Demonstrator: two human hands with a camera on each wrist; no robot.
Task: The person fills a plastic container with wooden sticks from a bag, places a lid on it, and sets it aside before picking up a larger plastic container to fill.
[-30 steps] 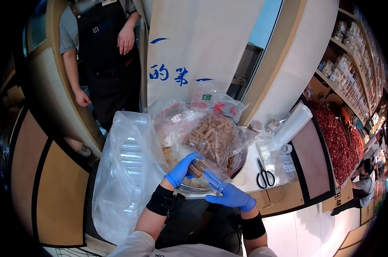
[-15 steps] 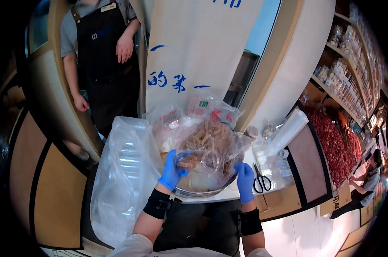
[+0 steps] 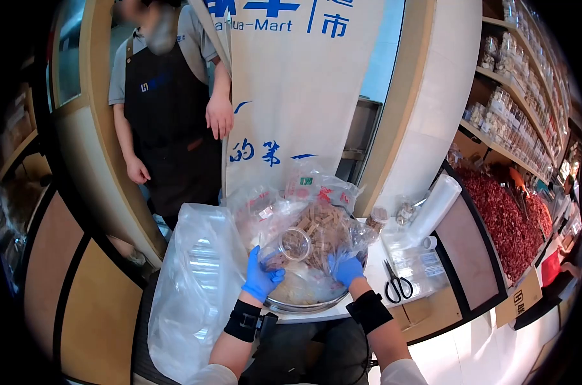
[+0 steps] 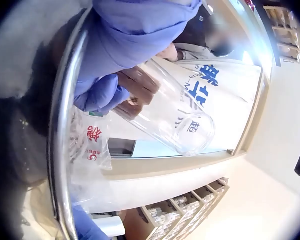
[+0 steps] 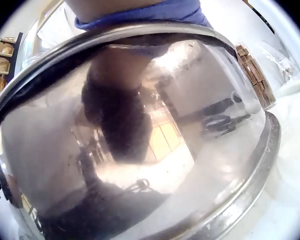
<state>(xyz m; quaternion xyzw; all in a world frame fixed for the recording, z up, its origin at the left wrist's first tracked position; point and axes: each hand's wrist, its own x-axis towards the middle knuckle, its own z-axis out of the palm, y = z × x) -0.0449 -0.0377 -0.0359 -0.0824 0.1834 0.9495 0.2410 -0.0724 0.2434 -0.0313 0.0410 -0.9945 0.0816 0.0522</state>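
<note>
My left hand (image 3: 263,277), in a blue glove, grips the base of a clear plastic jar (image 3: 294,246) tilted over a steel bowl (image 3: 304,306). A few brown sticks lie at the jar's bottom (image 4: 140,85), and the gloved fingers (image 4: 97,95) curl round it. A clear bag of brown sticks (image 3: 323,224) sits in the bowl. My gloved right hand (image 3: 346,267) reaches into the bag's near side, its fingers hidden by plastic. The right wrist view shows mostly the bowl's outer wall (image 5: 140,150), with the glove (image 5: 140,12) above it.
A large clear bag of empty jars (image 3: 194,276) hangs at the left. Scissors (image 3: 393,287) and a stack of clear cups (image 3: 435,202) lie on the counter to the right. A person in a dark apron (image 3: 169,109) stands behind. Red dried goods (image 3: 506,218) and shelves fill the right.
The jar rose from the bowl's front edge and tilted, mouth now facing up and outward. My right hand left the jar and went to the bag. The head view tilted upward.
</note>
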